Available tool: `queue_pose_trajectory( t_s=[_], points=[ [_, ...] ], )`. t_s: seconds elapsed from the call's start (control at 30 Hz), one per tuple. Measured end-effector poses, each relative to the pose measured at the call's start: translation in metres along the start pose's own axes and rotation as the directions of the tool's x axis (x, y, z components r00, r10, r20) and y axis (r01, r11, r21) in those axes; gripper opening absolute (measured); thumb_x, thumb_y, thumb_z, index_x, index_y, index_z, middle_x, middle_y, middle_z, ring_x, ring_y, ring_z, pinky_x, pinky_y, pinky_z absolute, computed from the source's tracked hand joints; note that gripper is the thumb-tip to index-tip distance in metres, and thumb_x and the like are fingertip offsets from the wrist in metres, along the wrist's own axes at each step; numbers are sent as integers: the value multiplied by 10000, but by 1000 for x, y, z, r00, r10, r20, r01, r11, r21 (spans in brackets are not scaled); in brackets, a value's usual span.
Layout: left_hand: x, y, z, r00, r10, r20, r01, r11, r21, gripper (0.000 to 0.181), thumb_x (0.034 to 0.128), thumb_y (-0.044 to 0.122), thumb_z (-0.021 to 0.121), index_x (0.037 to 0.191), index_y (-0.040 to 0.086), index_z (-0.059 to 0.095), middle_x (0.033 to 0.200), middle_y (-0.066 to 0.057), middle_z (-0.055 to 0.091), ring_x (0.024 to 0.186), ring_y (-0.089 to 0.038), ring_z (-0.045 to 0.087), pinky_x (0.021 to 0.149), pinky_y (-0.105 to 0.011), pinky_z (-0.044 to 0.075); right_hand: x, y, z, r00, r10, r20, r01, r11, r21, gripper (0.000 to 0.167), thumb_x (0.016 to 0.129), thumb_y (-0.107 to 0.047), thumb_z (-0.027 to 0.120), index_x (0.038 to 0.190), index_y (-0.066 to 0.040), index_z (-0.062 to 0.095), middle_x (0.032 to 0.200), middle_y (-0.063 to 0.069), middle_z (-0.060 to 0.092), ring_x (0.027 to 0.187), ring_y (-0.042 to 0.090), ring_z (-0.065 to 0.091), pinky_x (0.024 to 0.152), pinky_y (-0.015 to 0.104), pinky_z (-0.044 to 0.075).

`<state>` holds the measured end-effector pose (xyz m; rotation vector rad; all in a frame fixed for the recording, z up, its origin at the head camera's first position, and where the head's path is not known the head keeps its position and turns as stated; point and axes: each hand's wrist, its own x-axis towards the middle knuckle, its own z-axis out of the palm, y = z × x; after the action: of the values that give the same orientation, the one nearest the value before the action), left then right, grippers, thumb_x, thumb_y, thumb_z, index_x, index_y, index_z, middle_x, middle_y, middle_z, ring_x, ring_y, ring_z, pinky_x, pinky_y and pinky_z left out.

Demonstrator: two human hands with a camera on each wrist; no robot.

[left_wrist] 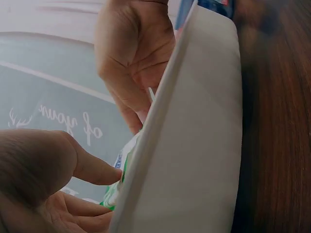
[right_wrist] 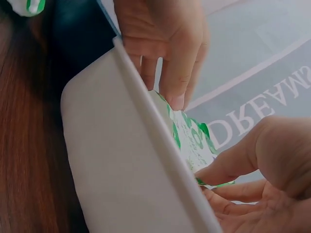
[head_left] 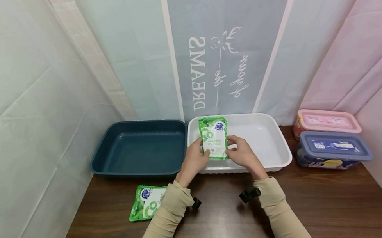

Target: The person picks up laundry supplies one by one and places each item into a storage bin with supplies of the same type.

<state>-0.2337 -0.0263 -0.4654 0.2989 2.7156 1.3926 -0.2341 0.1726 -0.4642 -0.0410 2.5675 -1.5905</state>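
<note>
Both hands hold a green and white plastic pouch [head_left: 216, 137] over the white tray [head_left: 270, 160], one hand at each side edge. The left hand [head_left: 195, 158] pinches its left edge, thumb on the front. On the opposite edge, the right hand [head_left: 243, 153] does the same. In the left wrist view, the tray's wall [left_wrist: 194, 121] hides most of the pouch [left_wrist: 127, 154]. The right wrist view shows the pouch [right_wrist: 194, 138] tilted behind the tray's rim, between the two hands. A second similar pouch [head_left: 147, 202] lies on the table, partly covered by the left sleeve.
A dark teal tray [head_left: 141, 152] stands left of the white one. To the right are a lidded pink box [head_left: 329, 119] and a lidded blue box [head_left: 334, 148]. The wooden table [head_left: 221, 229] meets hanging cloth [head_left: 145, 61] at the back and sides.
</note>
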Motion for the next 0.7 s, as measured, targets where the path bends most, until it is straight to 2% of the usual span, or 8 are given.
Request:
queue_pose_trajectory(
  t_s=[0.1,0.3,0.5,0.7],
  points=[
    [0,-1,3,999,33,-3,-32,998,46,615,1081,131,616,1602,-88,375,1515,-275,553,1335,-392,607,1072,-498,547,1,1,1,1000,20,16,-19,1000,-24,583,992,41,572,1562,54,452,1350,283,567,1113,386,717,764,361,613],
    [0,-2,10,997,71,-43,-64,988,138,555,1076,129,623,1548,-107,448,1315,-251,648,1159,-357,679,949,-470,594,2,3,3,998,36,55,-33,998,-46,611,969,55,556,1563,96,417,1343,312,555,985,346,744,718,332,630],
    [-3,0,13,992,101,-72,-82,970,230,543,1069,139,637,1498,-154,481,1302,-307,660,1121,-418,702,920,-505,612,3,5,6,999,29,34,-25,992,-125,643,935,58,568,1560,98,423,1353,327,583,1083,419,725,728,359,634],
    [-4,1,17,992,119,-53,-100,956,275,448,1068,138,645,1412,-139,569,1175,-258,679,916,-336,695,749,-421,605,5,9,8,999,29,27,-22,977,-214,658,902,81,548,1550,107,436,1362,323,604,1169,458,690,806,412,635]
  ],
)
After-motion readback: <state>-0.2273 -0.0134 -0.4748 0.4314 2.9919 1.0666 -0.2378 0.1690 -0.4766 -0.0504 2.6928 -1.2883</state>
